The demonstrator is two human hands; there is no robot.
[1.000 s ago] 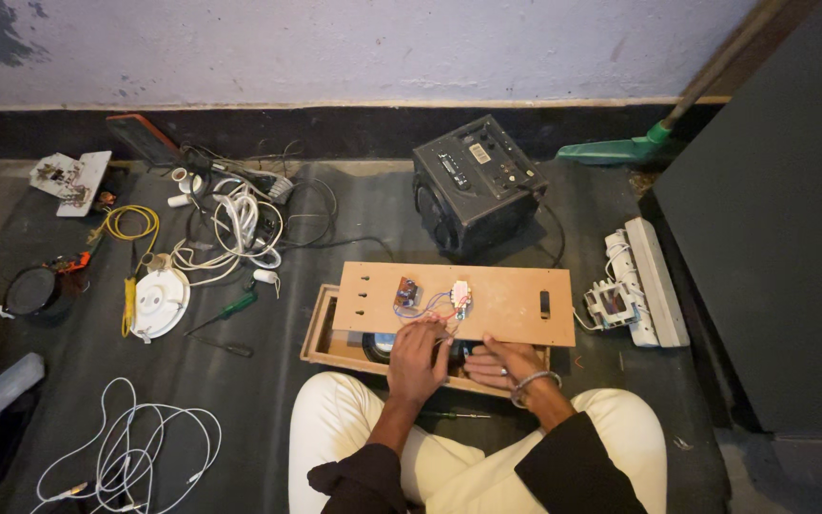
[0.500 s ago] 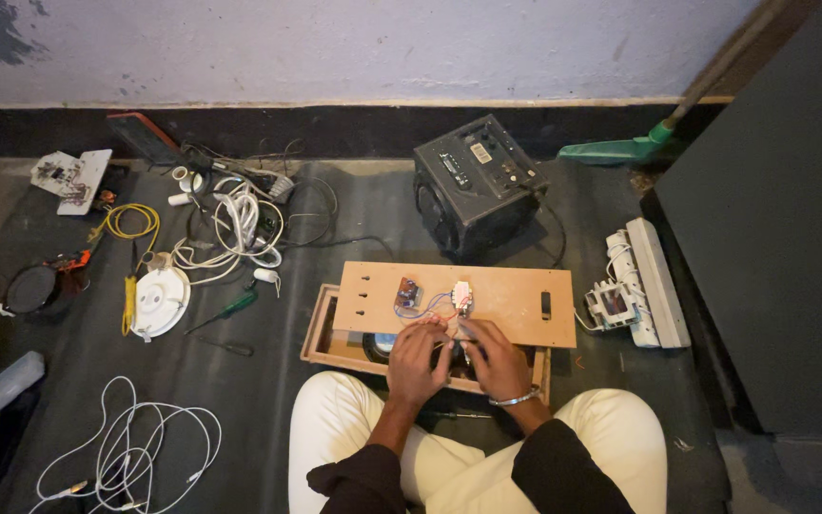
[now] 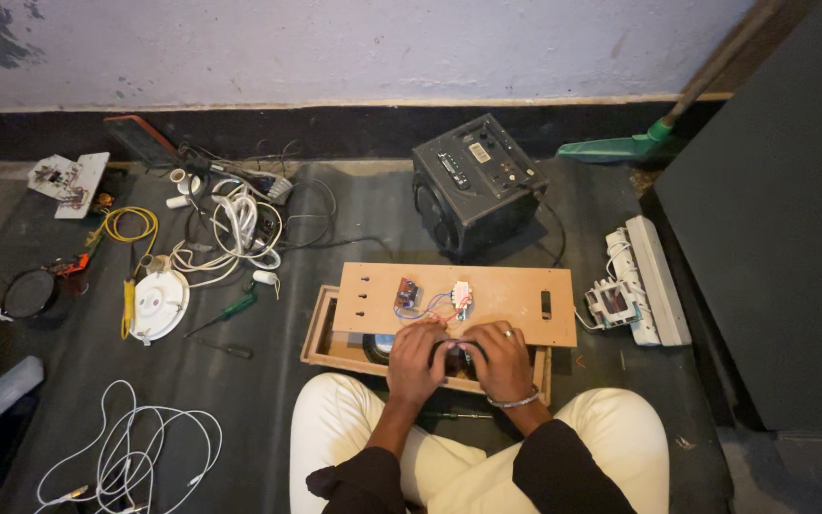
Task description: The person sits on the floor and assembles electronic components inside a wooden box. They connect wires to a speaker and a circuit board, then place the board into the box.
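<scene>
My right hand point(image 3: 504, 360) has slid in beside my left hand point(image 3: 418, 359), both now pressed together over the wooden box point(image 3: 322, 338), grip unclear, one wooden board point(image 3: 487, 306) on top, two little circuit parts point(image 3: 407, 294), one black speaker point(image 3: 476, 187) behind

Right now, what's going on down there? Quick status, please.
Left hand and right hand together on a small dark part, near edge of wooden board. Two small circuit pieces on board. Nothing blocking.

One head-worn camera looks steeply down from above the seated person's lap; it faces the far pale plastered wall point(image 3: 382, 48); dark floor mat point(image 3: 268, 400) fills the frame.
</scene>
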